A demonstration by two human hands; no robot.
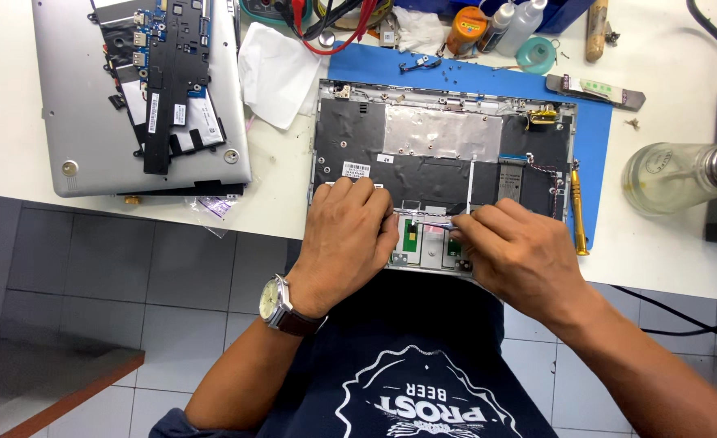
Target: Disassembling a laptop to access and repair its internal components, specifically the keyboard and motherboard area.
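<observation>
An opened laptop base (443,134) lies upside down on a blue mat (594,138), its inner shielding and a white ribbon cable exposed. My left hand (346,243), with a wristwatch on the wrist, presses flat on the near edge of the base by the touchpad area. My right hand (516,247) pinches a thin tool or cable (435,223) over the touchpad board, fingertips almost meeting the left hand's. What exactly the right fingers hold is too small to tell.
A silver laptop lid (74,105) with a black circuit board and parts on it lies at the left. White cloth (273,73), a yellow screwdriver (577,215), a glass bottle (671,178), small bottles and red cables crowd the table's back. The table edge runs under my hands.
</observation>
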